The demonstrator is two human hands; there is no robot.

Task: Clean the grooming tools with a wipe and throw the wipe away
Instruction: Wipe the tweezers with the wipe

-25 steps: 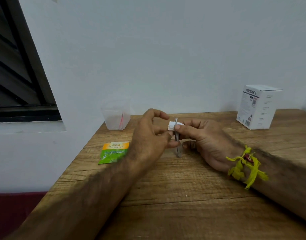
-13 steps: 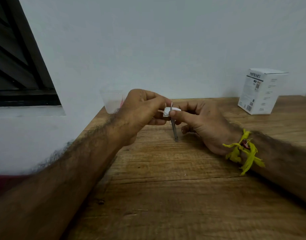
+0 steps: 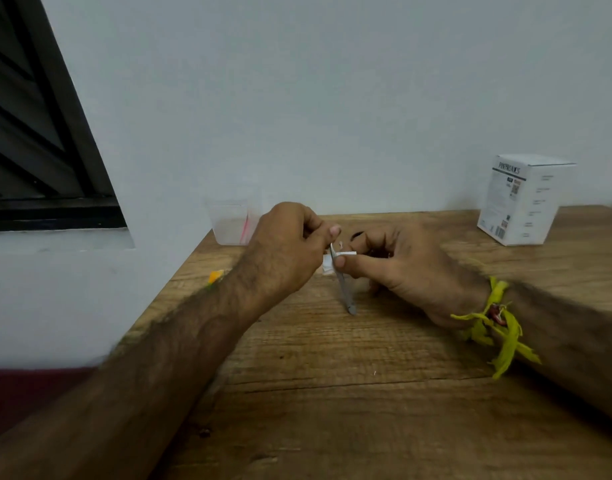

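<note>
Above the wooden counter (image 3: 332, 393), the right hand (image 3: 398, 268) pinches a white wipe (image 3: 329, 265) around thin metal tweezers (image 3: 344, 289). The left hand (image 3: 287, 247) pinches their top end.

**Lighting and Image Quality**

Illumination is dim, soft and even, with a cool cast on the wall (image 3: 332, 98). Faint shadows lie on the table (image 3: 332, 410) beneath both forearms. Wide-angle distortion tilts the window frame (image 3: 72, 109). Detail is soft throughout.
</note>
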